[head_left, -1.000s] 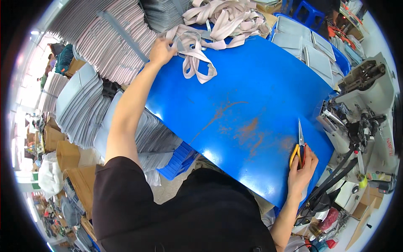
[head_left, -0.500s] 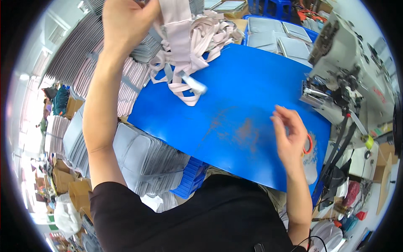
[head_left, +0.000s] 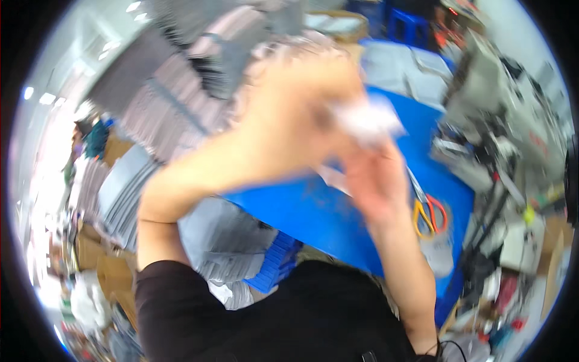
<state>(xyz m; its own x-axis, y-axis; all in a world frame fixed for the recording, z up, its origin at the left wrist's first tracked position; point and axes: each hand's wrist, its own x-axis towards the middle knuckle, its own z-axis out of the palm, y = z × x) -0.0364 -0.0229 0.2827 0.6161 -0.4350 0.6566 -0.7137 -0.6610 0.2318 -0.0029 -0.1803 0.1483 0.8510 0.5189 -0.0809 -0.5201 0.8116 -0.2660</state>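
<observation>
Over the blue table (head_left: 289, 202), my two hands meet, both smeared by motion. My left hand (head_left: 313, 99) reaches in from the left, its fingers closed round a pale pink fabric strap (head_left: 333, 179) whose end shows below the hand. A blurred white piece (head_left: 369, 117), perhaps the strap's white end, sits between the hands. My right hand (head_left: 377, 178) is just below that piece; whether its fingers grip it is unclear. To its right lie scissors (head_left: 429, 216) with orange and yellow handles. A heap of pink straps (head_left: 301, 45) is mostly hidden behind my left hand.
A grey sewing machine (head_left: 506, 108) stands at the right. A blue bin of grey flat pieces (head_left: 392, 66) is at the back. Bundled stacks (head_left: 175, 102) rise on the left, with another grey stack (head_left: 226, 235) and a blue crate (head_left: 271, 256) beside the near table edge.
My left hand has come down and right from the far left with the strap. My right hand has moved left and slightly up to meet it. The scissors now show more fully.
</observation>
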